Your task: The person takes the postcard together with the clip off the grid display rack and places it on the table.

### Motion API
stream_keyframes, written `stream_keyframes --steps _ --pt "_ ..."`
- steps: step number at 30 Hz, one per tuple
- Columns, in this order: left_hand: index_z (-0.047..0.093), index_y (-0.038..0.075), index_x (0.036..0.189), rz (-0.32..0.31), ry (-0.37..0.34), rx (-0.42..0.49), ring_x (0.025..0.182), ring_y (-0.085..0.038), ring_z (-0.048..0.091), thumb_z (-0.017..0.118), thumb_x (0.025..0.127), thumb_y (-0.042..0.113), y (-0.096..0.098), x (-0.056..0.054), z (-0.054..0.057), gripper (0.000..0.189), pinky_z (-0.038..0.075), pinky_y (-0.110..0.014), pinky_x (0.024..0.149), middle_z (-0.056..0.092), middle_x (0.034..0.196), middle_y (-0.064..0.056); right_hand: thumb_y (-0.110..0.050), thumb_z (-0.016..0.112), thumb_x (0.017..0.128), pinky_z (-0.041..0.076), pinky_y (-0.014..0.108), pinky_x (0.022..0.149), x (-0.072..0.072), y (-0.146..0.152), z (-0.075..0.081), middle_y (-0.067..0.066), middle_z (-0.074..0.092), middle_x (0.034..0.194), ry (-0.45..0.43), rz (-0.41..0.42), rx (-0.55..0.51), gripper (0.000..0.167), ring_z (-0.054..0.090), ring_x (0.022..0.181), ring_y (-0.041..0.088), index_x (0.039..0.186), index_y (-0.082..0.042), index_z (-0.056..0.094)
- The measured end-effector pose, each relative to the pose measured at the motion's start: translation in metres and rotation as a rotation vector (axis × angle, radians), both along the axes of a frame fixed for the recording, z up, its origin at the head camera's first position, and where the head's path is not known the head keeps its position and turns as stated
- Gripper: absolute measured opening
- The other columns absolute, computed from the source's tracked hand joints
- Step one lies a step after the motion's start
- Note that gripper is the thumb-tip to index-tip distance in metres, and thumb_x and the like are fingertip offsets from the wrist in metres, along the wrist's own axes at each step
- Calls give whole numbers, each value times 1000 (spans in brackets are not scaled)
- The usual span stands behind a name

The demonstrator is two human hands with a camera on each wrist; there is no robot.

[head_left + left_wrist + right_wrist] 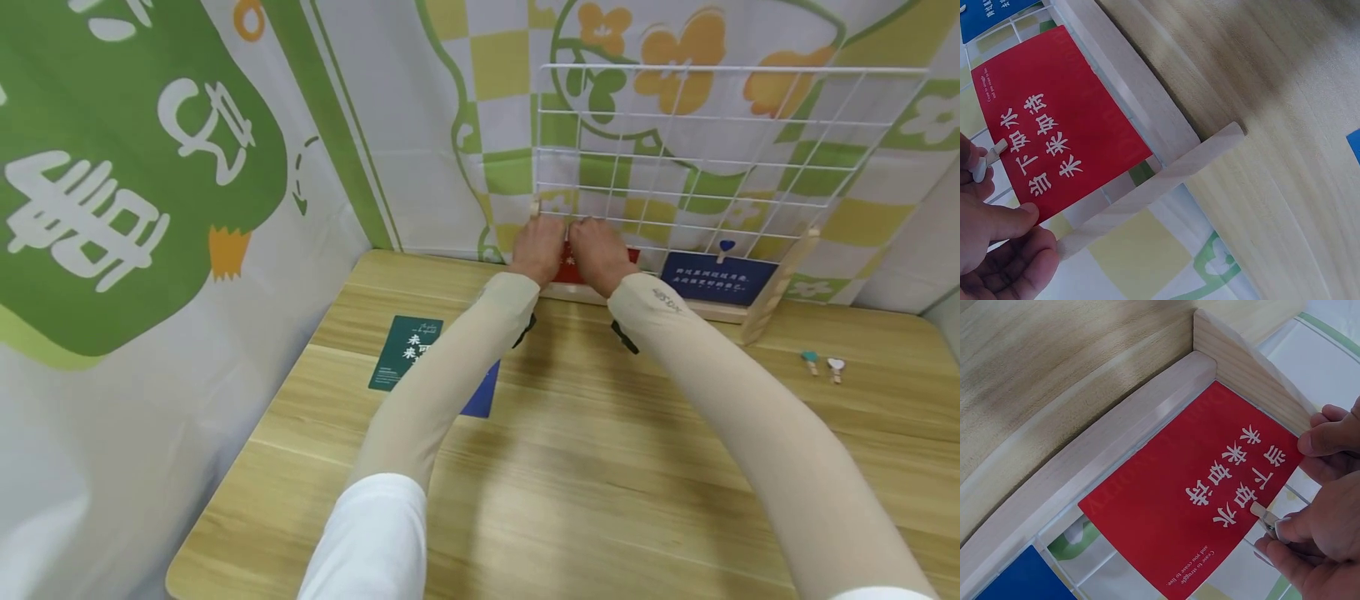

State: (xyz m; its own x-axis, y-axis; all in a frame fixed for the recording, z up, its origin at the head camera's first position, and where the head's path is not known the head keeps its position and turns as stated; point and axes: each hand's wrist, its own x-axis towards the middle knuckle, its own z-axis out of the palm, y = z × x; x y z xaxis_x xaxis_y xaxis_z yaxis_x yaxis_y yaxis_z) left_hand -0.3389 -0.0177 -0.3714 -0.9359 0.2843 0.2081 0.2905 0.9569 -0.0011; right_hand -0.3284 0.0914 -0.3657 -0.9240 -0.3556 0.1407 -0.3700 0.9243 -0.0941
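Observation:
A red card (1054, 119) with white writing lies against the lower part of a white wire grid (735, 67) set in a wooden stand (1241, 356). My left hand (538, 248) pinches the card's edge near one corner, thumb (1019, 220) on the printed face. With thumb and finger, my right hand (600, 252) pinches a small wooden clothespin (1266, 519) whose end bears a white heart. The clothespin's tip overlaps the card's edge, partway along the side beside the writing. From the head view, both hands hide most of the card.
A dark blue card (708, 282) hangs on the grid's right, under a blue-heart clothespin (724, 249). A green card (397, 354) and a blue card (481, 400) lie on the table, partly behind the left forearm. Two clothespins, green (810, 360) and white (836, 367), lie at right.

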Motion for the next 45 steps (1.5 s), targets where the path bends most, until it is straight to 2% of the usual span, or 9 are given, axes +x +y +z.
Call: stream_keyframes --steps 9,14,21,27,32,38,45 --pt "71 8 102 23 -8 22 102 -24 69 55 97 5 -1 -1 -1 17 59 -35 81 72 110 -8 12 51 87 57 51 79 -2 -2 3 26 69 99 30 -17 -12 17 66 96 43 90 7 66" --pt "72 9 101 19 -9 24 102 -24 69 55 96 6 1 0 1 18 59 -36 81 72 109 -7 12 52 85 57 51 76 -4 0 2 26 70 93 92 -9 -6 17 68 90 43 84 6 67" --pt "73 8 99 13 34 30 99 -25 69 53 97 8 -1 -1 3 20 58 -35 81 73 105 -9 10 53 86 57 51 74 -4 -1 5 24 71 90 115 7 -12 16 68 87 43 84 4 68" --pt "73 8 98 23 9 60 99 -26 69 55 96 9 -3 -1 6 18 58 -36 81 73 106 -10 10 55 86 57 49 72 -2 -4 5 23 71 89 145 7 43 15 68 85 41 83 3 68" --pt "73 9 99 29 -2 44 99 -25 70 53 97 10 -1 0 4 19 59 -36 81 73 107 -9 11 55 84 57 50 70 1 -4 2 24 71 87 162 1 21 15 68 83 42 81 4 67" --pt "72 8 99 14 14 63 99 -26 70 51 99 9 0 1 1 22 59 -36 80 73 107 -10 10 54 85 57 52 67 4 -3 1 25 71 87 189 -15 -2 16 68 83 45 81 4 68" --pt "72 8 98 -16 26 43 99 -26 70 52 99 8 -2 5 5 20 59 -35 81 73 106 -10 10 56 87 57 51 67 10 -3 5 24 71 85 206 17 -29 15 68 81 43 81 5 69"
